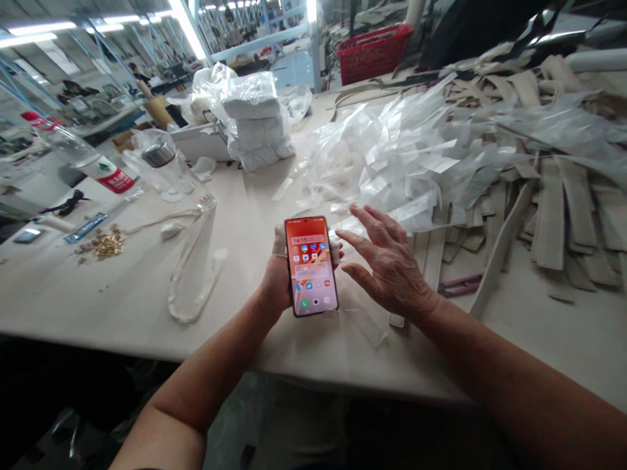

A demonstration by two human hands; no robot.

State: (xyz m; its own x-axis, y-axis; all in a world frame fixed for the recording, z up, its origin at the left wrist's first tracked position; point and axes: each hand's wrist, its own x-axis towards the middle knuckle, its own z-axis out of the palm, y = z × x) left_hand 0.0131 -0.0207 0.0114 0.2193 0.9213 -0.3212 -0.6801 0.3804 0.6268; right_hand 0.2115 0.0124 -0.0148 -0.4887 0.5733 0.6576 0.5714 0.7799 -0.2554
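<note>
A smartphone [312, 267] with a lit home screen reading 16:15 lies upright in my left hand [278, 281], which is wrapped round it from behind. Pale coverings show on some of that hand's fingers. To the right of the phone hovers my right hand [385, 261], its fingers spread and holding nothing; the fingertips are close to the phone's right edge. A clear plastic strip [367, 326] lies on the table just below and between the hands.
Translucent plastic strips [392, 156] and beige fabric straps [553, 209] are heaped on the right, near pink-handled snips [460, 285]. On the left are a red-capped bottle [98, 166], a glass jar [179, 173] and small gold pieces [108, 243]. Wrapped white bundles [257, 121] stand behind.
</note>
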